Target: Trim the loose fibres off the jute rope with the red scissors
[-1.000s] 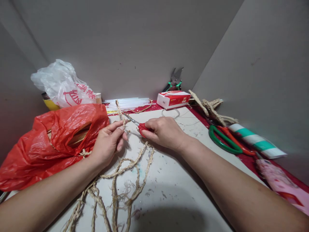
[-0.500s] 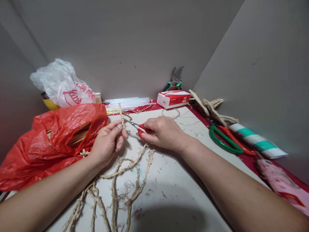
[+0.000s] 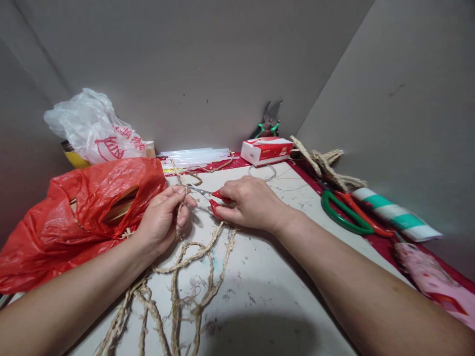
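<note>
My left hand (image 3: 163, 213) pinches a thin braided straw cord (image 3: 179, 211) between thumb and fingers. One end of the cord sticks up above the fingertips, and another length hangs below them. In my right hand (image 3: 247, 203) is a small pair of scissors with red handles (image 3: 216, 210), its blades a little apart and pointing left. The blade tips are at the cord, right beside my left fingertips; whether they touch it I cannot tell. More braided cords (image 3: 200, 254) lie loosely across the pale tabletop in front of me, partly under my left forearm.
A red plastic bag (image 3: 111, 178) with wooden pieces sits left, a white bag (image 3: 96, 133) behind it. Clear sticks (image 3: 196, 157), a tissue pack (image 3: 266, 150) and pruning shears (image 3: 270, 118) line the back. Green-handled scissors (image 3: 345, 217) and a striped roll (image 3: 399, 212) lie right.
The cord's upper end has tilted to the left, and more of the cord shows below my left fingers. The scissors have shifted slightly left and their handles sit a bit further apart.
</note>
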Demonstrator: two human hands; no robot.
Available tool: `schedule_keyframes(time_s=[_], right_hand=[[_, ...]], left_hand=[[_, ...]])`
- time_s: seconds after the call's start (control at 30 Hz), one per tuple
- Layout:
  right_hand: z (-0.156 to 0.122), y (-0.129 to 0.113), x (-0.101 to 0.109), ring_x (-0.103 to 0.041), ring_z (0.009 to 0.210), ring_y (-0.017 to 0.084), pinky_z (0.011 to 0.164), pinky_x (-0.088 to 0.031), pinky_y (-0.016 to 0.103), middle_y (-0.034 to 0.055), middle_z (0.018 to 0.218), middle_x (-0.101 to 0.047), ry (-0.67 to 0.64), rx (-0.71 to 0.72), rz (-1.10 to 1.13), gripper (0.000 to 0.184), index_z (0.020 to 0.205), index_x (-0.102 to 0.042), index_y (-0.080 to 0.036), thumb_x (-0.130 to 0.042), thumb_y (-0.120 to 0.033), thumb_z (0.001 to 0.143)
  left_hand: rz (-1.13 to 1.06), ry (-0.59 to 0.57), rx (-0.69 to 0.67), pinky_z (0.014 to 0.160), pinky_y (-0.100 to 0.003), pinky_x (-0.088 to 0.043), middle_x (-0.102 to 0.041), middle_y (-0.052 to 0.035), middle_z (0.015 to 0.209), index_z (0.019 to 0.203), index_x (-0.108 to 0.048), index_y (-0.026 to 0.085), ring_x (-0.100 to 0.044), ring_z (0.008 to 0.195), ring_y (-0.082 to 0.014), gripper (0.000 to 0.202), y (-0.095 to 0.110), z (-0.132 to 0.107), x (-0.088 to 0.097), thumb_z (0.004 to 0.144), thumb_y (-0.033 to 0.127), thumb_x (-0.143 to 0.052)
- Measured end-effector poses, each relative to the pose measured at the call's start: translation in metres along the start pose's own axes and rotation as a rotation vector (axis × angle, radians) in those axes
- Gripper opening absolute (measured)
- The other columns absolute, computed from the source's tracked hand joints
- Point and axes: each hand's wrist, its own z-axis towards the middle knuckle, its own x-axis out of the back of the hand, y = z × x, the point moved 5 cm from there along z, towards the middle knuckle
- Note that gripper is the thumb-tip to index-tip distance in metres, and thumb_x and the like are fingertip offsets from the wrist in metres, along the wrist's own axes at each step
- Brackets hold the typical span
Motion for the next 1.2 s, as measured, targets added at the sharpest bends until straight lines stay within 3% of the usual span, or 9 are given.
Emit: schedule_keyframes(time_s=[0.53,0.73,0.9,1.2], right_hand=[[-0.0003,-0.0018,0.0011,-0.043,0.054,0.013,0.058,-0.026,0.028,0.0020,0.061,-0.061,-0.009,0.013,0.080,0.029,0.067,-0.063,-0.017,-0.051,-0.039,0.080],[0.0002,-0.0044,0.0005,-0.048,0.058,0.013,0.061,-0.029,0.028,0.0031,0.066,-0.064,-0.022,0.062,0.061,0.028,0.071,-0.065,-0.017,-0.051,-0.039,0.082],[0.0001,-0.0007,0.0019,-0.043,0.054,0.012,0.056,-0.025,0.027,0.0022,0.062,-0.062,0.005,0.001,0.070,0.028,0.068,-0.065,-0.018,-0.052,-0.039,0.080],[-0.0007,-0.0009,0.0020,-0.044,0.055,0.013,0.058,-0.027,0.027,0.0026,0.063,-0.063,0.003,0.018,0.092,0.028,0.069,-0.065,-0.017,-0.051,-0.039,0.080]], left_hand=[[-0.093,-0.093,0.128,0.035,-0.015,-0.026,-0.041,0.0048,0.042,0.066,-0.053,0.013,-0.030,0.032,-0.0040,0.023,-0.0060,0.0036,0.0008,0.088,0.022,-0.050],[-0.133,-0.100,0.131,0.033,-0.014,-0.028,-0.046,0.0034,0.048,0.066,-0.053,0.013,-0.032,0.032,-0.0032,0.022,-0.0056,0.0047,0.0028,0.087,0.019,-0.050],[-0.152,-0.091,0.130,0.032,-0.015,-0.027,-0.053,0.0021,0.055,0.068,-0.052,0.013,-0.033,0.032,-0.0027,0.019,-0.0048,0.0040,0.0019,0.087,0.017,-0.050],[-0.193,-0.094,0.155,0.032,-0.015,-0.028,-0.054,0.0021,0.055,0.068,-0.049,0.015,-0.034,0.032,-0.0031,0.018,-0.0061,0.0048,0.0024,0.085,0.018,-0.053]])
